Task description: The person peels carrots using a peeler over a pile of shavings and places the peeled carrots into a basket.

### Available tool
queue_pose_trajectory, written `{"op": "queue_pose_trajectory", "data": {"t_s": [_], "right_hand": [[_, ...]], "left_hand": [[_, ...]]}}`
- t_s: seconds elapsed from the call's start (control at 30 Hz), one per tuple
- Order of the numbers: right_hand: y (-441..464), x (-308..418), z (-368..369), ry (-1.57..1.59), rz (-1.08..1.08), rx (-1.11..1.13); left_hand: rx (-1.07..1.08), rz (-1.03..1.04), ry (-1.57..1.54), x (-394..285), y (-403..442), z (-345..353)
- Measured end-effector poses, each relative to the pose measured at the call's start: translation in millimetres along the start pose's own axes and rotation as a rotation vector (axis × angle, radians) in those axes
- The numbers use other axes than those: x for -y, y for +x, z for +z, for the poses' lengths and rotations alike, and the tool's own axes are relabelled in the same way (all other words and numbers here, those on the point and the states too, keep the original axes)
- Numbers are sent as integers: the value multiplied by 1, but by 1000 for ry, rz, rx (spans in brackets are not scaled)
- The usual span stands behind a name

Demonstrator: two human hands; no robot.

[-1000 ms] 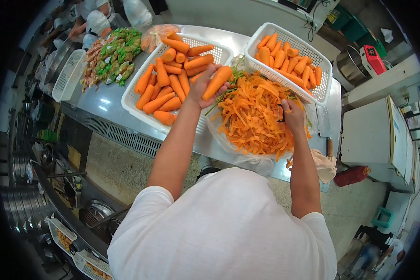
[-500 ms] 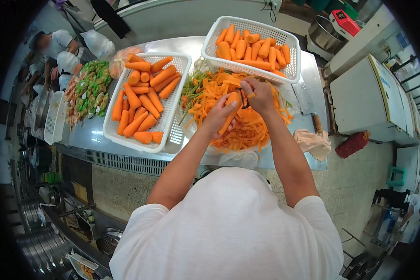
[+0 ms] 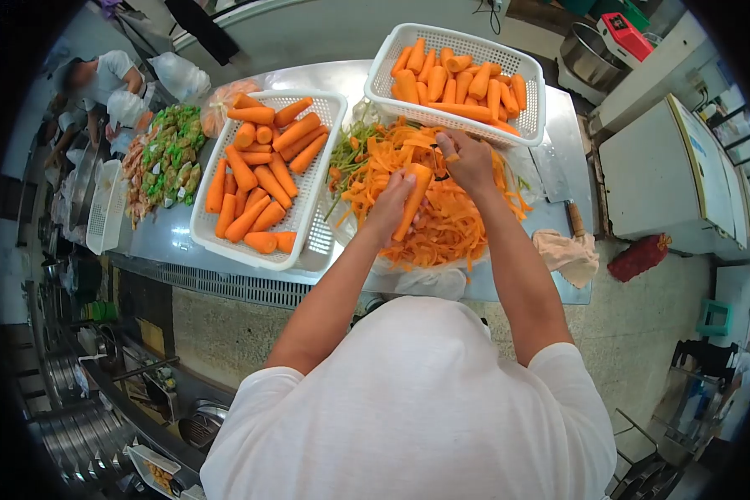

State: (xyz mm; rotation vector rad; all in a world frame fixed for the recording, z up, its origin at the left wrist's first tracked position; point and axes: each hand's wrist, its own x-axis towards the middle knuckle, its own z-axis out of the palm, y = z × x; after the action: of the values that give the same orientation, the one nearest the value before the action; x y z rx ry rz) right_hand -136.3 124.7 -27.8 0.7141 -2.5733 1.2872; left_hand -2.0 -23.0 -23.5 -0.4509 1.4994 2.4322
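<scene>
A carrot [image 3: 414,200] is held slanting in my left hand [image 3: 391,208], fingers wrapped round it. Just right of its upper end, my right hand [image 3: 470,165] grips a dark-framed peeler [image 3: 440,162]. Both hands are over a large heap of orange peelings [image 3: 446,233] lying on a clear plastic bag, with green carrot tops [image 3: 347,161] at its left. On the left stands a white basket [image 3: 200,218] holding several carrots. Another white basket [image 3: 537,117] with several carrots sits beyond the heap to the right.
A cleaver [image 3: 556,183] and a pale cloth [image 3: 568,254] lie on the metal table [image 3: 162,242] at the right. Green-and-brown bundles [image 3: 169,158] and an empty white tray [image 3: 107,208] are at the left. Co-workers [image 3: 112,77] stand at the far left.
Since the oldest frame, my left hand has brought the carrot from beside the left basket to over the peelings. My right hand has moved with the peeler to the carrot's upper end.
</scene>
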Motion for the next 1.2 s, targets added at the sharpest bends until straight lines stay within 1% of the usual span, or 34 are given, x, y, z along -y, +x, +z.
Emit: {"op": "queue_pose_trajectory", "data": {"t_s": [0.03,0.07,0.1,0.13,0.17,0.2,0.23,0.3,0.33,0.4,0.43,0.47,0.5,0.53,0.57,0.6,0.67,0.7,0.77,0.8,0.87,0.9,0.93,0.97,1.0,1.03,1.07,1.1,1.13,1.2], "right_hand": [[-1,2,0,0,7,8],[-1,4,-2,29,-79,99],[0,7,-4,56,-168,183],[1,0,-4,55,-163,180],[6,-9,-3,-79,-98,153],[12,-2,-6,-209,-34,127],[13,5,-7,-207,-38,126],[3,20,-11,169,-67,128],[3,16,-8,169,-61,133],[7,5,-3,59,-118,105],[11,0,-5,-169,-147,61],[12,-3,-2,-165,-151,58],[7,6,-5,-28,-119,68],[1,15,-8,108,-80,82],[-2,23,-8,192,-126,152],[-3,14,-5,190,-121,146],[3,-11,6,-164,-226,-18],[4,-6,4,-159,-231,-21],[-1,6,-4,113,-9,89],[-5,5,-1,113,-2,101],[-3,2,3,157,-74,206],[-1,0,0,11,-89,139],[3,-2,-2,11,-101,135],[1,-4,-2,57,-42,105],[-2,2,-5,100,17,86],[-3,8,-4,100,17,98],[-6,14,-4,151,-58,166],[-6,19,-8,199,-137,221],[-8,8,-7,195,-131,211],[0,-15,2,-126,-134,94]], "left_hand": [[-60,22,38,-2,-5,7],[-119,44,76,-3,-8,11],[-117,42,76,-2,-7,10],[-85,56,47,-3,-5,8],[-56,79,16,-4,-3,6],[-59,84,16,-5,-2,5],[-35,72,-14,-7,-1,3],[-21,49,-60,-5,-2,1],[-38,26,-62,-7,0,2],[-42,1,-56,-8,-1,4],[-12,2,-74,-9,-3,2],[15,-3,-92,-10,-4,-1],[9,-4,-94,-12,-5,2],[-40,30,-80,-14,-9,8],[-84,62,-61,-14,-12,12],[-78,57,-57,-11,-11,10],[-42,52,-66,-10,-6,4],[-46,58,-62,-12,-7,3],[39,60,-178,-10,-10,3],[31,51,-187,-5,-9,-1],[119,14,-158,-3,2,-10],[124,19,-157,-3,0,-9],[143,12,-214,-4,-3,-9],[161,-6,-272,-4,-5,-11],[154,-4,-279,-7,-7,-8],[90,30,-210,-9,-10,-4],[32,55,-136,-9,-12,-1],[38,52,-133,-7,-9,-3],[64,40,-160,-5,-8,-6],[86,45,-184,-11,-6,-5]]}}
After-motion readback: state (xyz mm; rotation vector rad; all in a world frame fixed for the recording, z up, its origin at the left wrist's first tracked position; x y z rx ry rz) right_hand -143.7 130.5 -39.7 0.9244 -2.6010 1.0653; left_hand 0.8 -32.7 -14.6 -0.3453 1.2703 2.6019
